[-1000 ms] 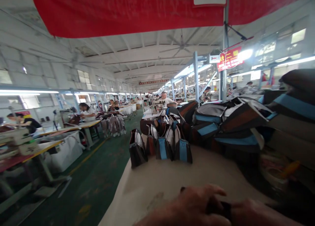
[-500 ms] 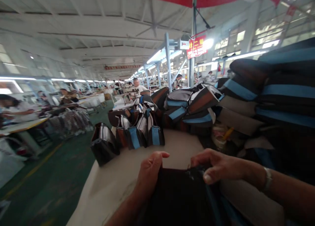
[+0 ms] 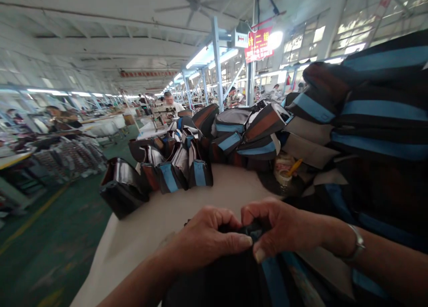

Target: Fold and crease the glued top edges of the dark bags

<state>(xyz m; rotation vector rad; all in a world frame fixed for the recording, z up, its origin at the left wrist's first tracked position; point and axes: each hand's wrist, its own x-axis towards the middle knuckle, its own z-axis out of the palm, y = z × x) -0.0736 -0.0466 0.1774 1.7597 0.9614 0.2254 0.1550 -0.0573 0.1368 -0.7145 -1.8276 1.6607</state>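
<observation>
A black fabric bag piece (image 3: 217, 282) with a blue stripe on its right side is at the bottom of the view. My left hand (image 3: 207, 235) pinches its top edge, thumb pointing right. Close beside it, my right hand (image 3: 284, 231) grips the same edge at the corner, thumb and bent fingers pressed together. The fingertips of both hands nearly meet over a small dark bunched part. Fingers cover most of that part, so its details are hidden. A metal bracelet (image 3: 357, 242) circles my right wrist.
Several dark bags (image 3: 174, 175) with blue or brown stripes stand along the pale table's (image 3: 133, 235) far edge. Striped bags pile high at right (image 3: 384, 113). A jar (image 3: 284, 166) with a yellow-handled tool stands by them. A person (image 3: 174, 103) sits beyond. Green floor lies left.
My left hand has moved right along the edge to beside my right hand and now pinches the fabric. The camera view has turned slightly right and down.
</observation>
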